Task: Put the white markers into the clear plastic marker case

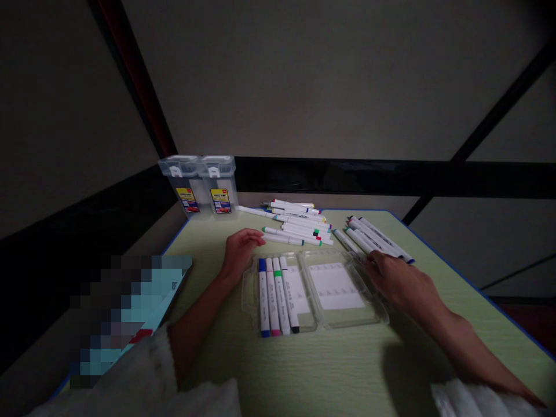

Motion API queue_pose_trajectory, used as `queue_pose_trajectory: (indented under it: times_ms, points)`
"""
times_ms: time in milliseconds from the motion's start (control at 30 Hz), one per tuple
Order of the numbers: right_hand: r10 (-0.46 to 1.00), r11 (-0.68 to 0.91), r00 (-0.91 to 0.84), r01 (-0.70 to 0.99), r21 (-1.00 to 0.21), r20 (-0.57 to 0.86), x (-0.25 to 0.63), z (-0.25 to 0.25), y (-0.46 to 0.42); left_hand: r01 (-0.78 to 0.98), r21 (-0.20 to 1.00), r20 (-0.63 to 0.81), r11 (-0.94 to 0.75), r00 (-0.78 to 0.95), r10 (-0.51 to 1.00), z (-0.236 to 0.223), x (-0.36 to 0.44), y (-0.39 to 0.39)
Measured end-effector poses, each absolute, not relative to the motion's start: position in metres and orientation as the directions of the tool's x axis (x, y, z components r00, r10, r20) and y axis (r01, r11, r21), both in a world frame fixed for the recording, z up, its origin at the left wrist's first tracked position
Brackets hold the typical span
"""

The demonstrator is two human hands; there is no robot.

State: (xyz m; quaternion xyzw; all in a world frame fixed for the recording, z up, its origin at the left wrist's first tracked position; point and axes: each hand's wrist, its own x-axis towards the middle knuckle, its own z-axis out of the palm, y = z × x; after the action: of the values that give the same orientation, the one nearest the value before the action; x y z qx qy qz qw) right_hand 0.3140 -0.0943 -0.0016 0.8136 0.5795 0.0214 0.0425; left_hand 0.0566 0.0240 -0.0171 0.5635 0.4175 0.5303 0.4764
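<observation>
A clear plastic case (322, 324) lies unfolded on the table, with several white markers (278, 295) side by side in its left half. My left hand (240, 255) rests just beyond the case's left back corner. Its loosely bent fingers are at the end of a white marker (282, 238) in the back pile; whether they touch it is unclear. At the case's right edge, the fingers of my right hand (402, 285) close on the near end of a slim white marker (346, 242). The hand hides that end. Printed white paper (336, 286) shows in the right half.
More markers (299, 219) are heaped at the back middle, and another group (377, 237) lies at the right. Two lidded clear boxes (221, 188) stand at the back left. A wall meets the table's (347, 376) back edge. Something pixelated (139, 313) lies at left.
</observation>
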Motion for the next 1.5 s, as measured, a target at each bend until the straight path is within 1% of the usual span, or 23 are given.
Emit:
queue_pose_trajectory:
  times_ms: [200,300,467,867,1067,1200,1400,1500]
  points:
    - [0.944,-0.327,0.329,0.940,0.095,-0.002,0.317,-0.002,-0.093,-0.039,0.978,0.207,-0.204,0.100,0.973,-0.018,0.057,0.024]
    - [0.947,-0.322,0.321,0.942,0.089,0.031,0.319,-0.005,-0.094,-0.026,0.979,0.203,-0.201,0.098,0.974,-0.018,0.057,0.024]
    - [0.974,-0.196,0.186,0.979,0.065,0.128,0.322,-0.010,-0.094,-0.020,0.983,0.185,-0.184,0.080,0.979,-0.018,0.058,0.024]
    - [0.984,-0.104,0.093,0.992,0.069,0.149,0.324,-0.008,-0.095,-0.031,0.982,0.188,-0.185,0.099,0.977,-0.019,0.058,0.024]
    - [0.980,-0.124,0.102,0.984,0.124,0.173,0.327,-0.010,-0.095,-0.023,0.984,0.177,-0.176,0.101,0.979,-0.018,0.058,0.024]
    - [0.979,-0.111,0.089,0.987,0.119,0.181,0.326,-0.010,-0.096,-0.017,0.984,0.176,-0.175,0.094,0.980,-0.018,0.058,0.024]
    - [0.977,-0.142,0.120,0.982,0.121,0.177,0.325,-0.011,-0.096,-0.031,0.982,0.188,-0.185,0.103,0.977,-0.018,0.058,0.025]
    - [0.973,-0.128,0.099,0.984,0.127,0.209,0.323,-0.008,-0.097,-0.030,0.983,0.185,-0.183,0.100,0.978,-0.018,0.058,0.025]
